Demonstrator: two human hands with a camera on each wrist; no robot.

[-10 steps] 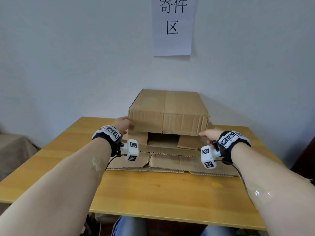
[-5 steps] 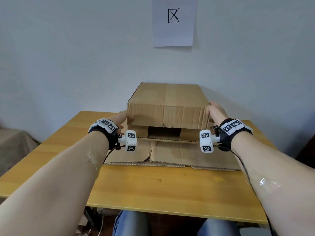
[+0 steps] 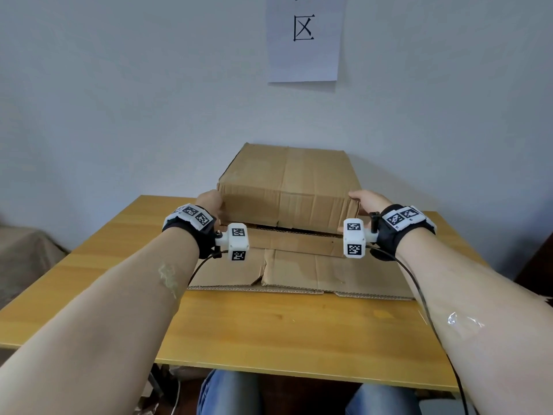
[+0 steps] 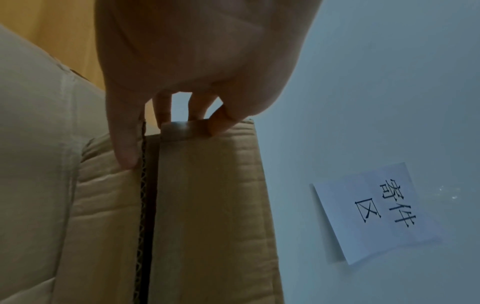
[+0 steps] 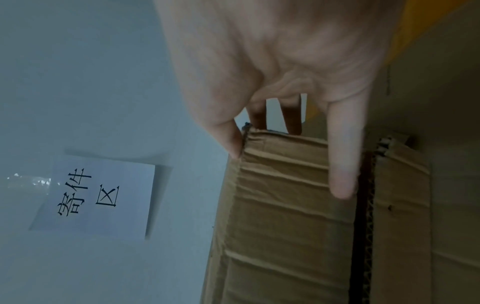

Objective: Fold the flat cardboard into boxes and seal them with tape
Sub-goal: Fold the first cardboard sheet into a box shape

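Observation:
A brown cardboard box (image 3: 287,187) lies on a stack of flat cardboard sheets (image 3: 314,271) at the back of the wooden table (image 3: 269,330). My left hand (image 3: 209,202) grips the box's near left corner and my right hand (image 3: 369,200) grips its near right corner. In the left wrist view the thumb lies on the top edge of the box (image 4: 207,205), one finger (image 4: 124,148) lies along the front face, and the others reach round the side. The right wrist view shows the same hold on the box (image 5: 285,205), with one finger (image 5: 342,168) down the front face.
A white paper sign (image 3: 303,37) with black characters hangs on the wall behind the box. A cloth-covered object (image 3: 24,256) stands left of the table. The table's front edge runs just above my knees.
My right hand has come up from the flat sheets to the box's right corner. The box's raised front has come down, and the opening under it has shrunk to a thin gap.

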